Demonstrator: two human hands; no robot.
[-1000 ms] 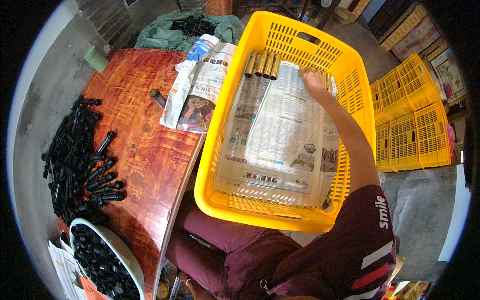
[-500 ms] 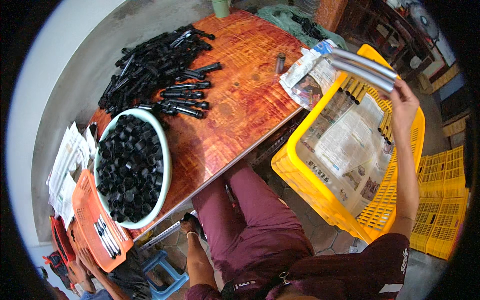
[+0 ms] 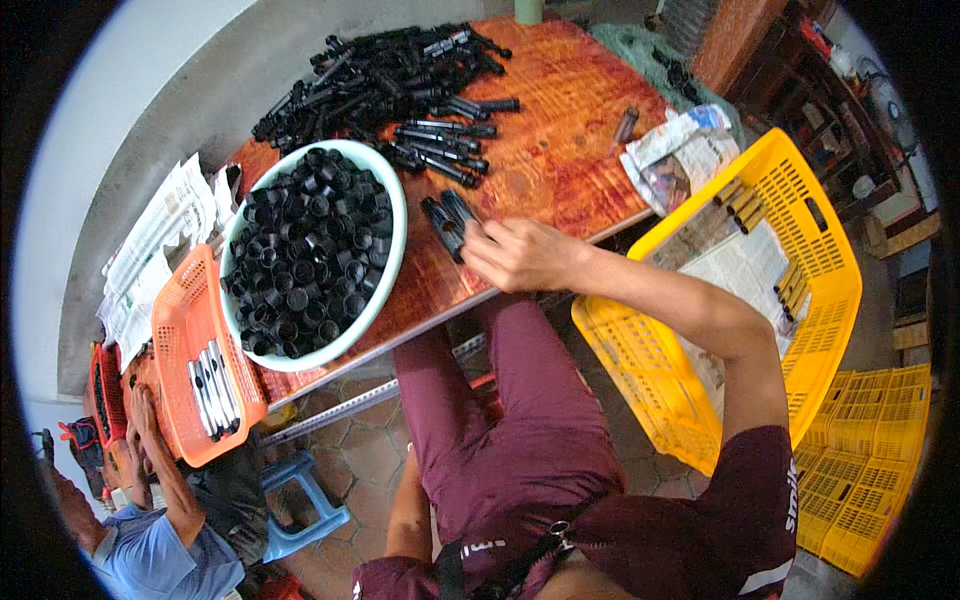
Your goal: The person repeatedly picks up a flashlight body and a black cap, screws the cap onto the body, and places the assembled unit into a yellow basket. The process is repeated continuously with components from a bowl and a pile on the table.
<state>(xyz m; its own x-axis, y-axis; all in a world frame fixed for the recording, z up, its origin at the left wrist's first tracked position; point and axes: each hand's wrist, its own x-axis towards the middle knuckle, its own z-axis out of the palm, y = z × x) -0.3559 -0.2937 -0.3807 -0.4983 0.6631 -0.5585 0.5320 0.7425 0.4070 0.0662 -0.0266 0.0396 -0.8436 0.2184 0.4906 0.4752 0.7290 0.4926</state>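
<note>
My right hand (image 3: pixel 512 256) is over the near part of the wooden table. Its fingers are closed at the end of a few short, dark, shiny tubes (image 3: pixel 450 224). Left of them stands a pale green basin (image 3: pixel 398 190) heaped with small black ring-like caps (image 3: pixel 305 255). Beyond lies a large pile of black tubular parts (image 3: pixel 375 85), with several set out side by side (image 3: pixel 445 150) at its near right. My left forearm (image 3: pixel 408 510) hangs beside my thigh; the left hand itself is hidden.
A yellow crate (image 3: pixel 650 370) lined with newspaper holds several brass-coloured tubes (image 3: pixel 742 205) at my right. An orange basket (image 3: pixel 180 345) with silvery tubes (image 3: pixel 213 390) stands left. Another person (image 3: pixel 170 550) sits there, near a blue stool (image 3: pixel 305 500). Yellow crates (image 3: pixel 865 450) are stacked behind.
My right hand has swung left from above the yellow crate, where it held shiny tubes, to the table beside the basin. The view has shifted, showing more of the other person.
</note>
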